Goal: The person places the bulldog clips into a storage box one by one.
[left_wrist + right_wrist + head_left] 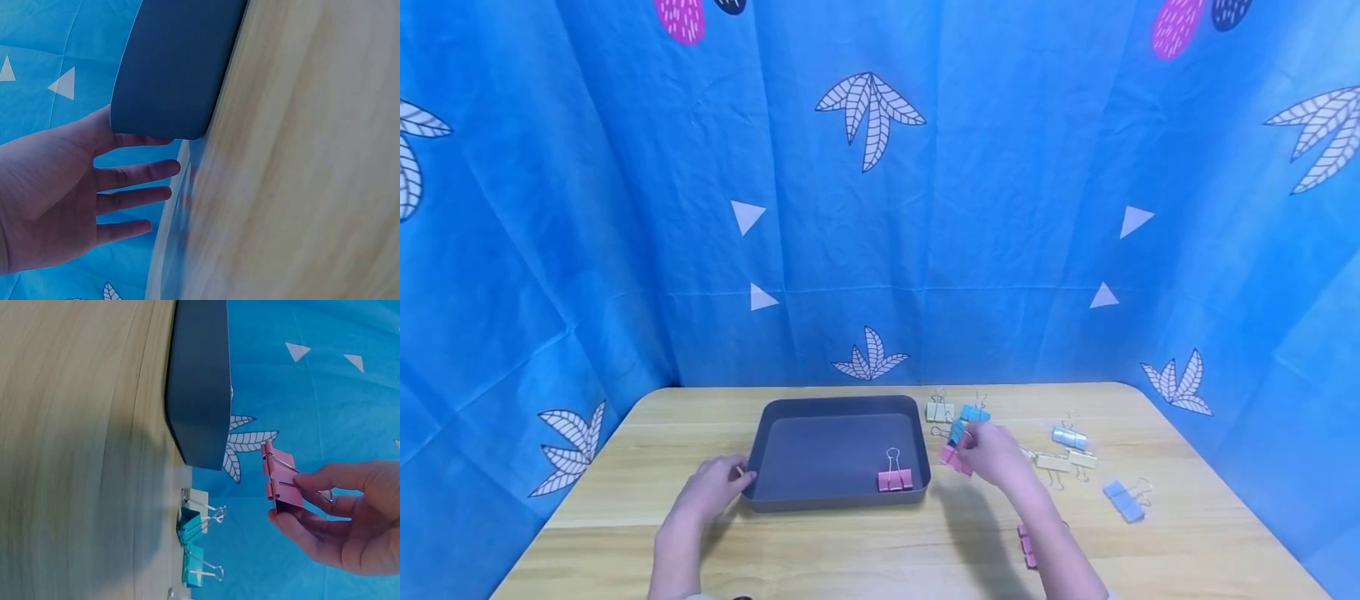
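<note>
Left hand (711,487), one, lower left of the frame: at the left wall of the tray (820,458), fingers extended and spread in the left wrist view, the foremost partly covered by the tray wall; thumb not clearly shown there. Right hand (995,454), one, right of centre: thumb and fingers pinching a pink clip (284,478), held narrow, the clip raised off the bench (835,554) just beyond the tray's right wall. Tray, dark grey, rectangular, low-walled, lower centre. Second pink clip (895,481), inside the tray near its lower right corner, wire handle pointing up the frame. Pale clip (940,412), just beside the tray's upper right corner; teal clips (975,413), two, close by, the nearer partly behind the right hand. Silver clip (1069,438), farther right. Cream clips (1054,462), two together below it, handles toward the lower edge. Light blue clip (1125,502), tilted, far right. Dark pink clip pieces (1027,546), lower right, partly covered by the right forearm. Bench, wood-grained. Blue cloth (865,242), leaf and triangle prints, behind.
</note>
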Demonstrator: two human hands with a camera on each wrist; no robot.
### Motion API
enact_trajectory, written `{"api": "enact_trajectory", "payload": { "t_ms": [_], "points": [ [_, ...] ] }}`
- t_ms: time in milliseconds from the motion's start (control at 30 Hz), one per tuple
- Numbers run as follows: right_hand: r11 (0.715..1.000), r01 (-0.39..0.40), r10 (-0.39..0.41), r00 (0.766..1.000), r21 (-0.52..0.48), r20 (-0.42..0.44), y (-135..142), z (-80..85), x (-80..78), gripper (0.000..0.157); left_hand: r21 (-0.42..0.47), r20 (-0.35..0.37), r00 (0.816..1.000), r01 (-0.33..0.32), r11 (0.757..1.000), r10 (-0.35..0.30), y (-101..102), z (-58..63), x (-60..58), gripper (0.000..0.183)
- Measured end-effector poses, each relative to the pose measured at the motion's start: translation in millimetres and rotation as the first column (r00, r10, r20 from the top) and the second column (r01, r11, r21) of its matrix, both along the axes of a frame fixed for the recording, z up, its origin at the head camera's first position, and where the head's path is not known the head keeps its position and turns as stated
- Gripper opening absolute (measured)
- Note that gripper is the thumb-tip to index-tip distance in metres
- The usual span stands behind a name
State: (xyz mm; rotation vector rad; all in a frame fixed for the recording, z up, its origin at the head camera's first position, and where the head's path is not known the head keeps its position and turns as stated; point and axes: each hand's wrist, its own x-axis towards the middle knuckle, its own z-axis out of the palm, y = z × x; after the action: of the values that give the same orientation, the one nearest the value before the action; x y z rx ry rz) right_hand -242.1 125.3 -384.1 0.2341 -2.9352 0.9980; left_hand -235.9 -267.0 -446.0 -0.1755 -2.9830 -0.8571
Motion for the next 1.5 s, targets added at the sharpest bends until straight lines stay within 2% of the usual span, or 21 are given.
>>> {"api": "enact_trajectory", "payload": {
  "t_ms": [367, 1000, 1500],
  "points": [
    [0.997, -0.038, 0.034, 0.998, -0.067, -0.05, -15, 2.7, 2.2, 0.013, 0.016, 0.015, 1.0, -0.005, 1.0, 0.004, 0, -0.4, 0.9, 0.018],
    [0.988, -0.077, 0.07, 0.996, -0.132, -0.051, -38, -2.1, 4.9, 0.005, 0.035, 0.02, 1.0, 0.0, 0.999, -0.001, -2, -2.6, -1.6, 0.017],
    [0.988, -0.132, 0.123, 0.988, -0.085, -0.098, -59, -2.3, -3.3, 0.008, 0.027, 0.011, 1.0, -0.005, 1.0, 0.004, -1, -1.8, 0.0, 0.016]
  ]
}}
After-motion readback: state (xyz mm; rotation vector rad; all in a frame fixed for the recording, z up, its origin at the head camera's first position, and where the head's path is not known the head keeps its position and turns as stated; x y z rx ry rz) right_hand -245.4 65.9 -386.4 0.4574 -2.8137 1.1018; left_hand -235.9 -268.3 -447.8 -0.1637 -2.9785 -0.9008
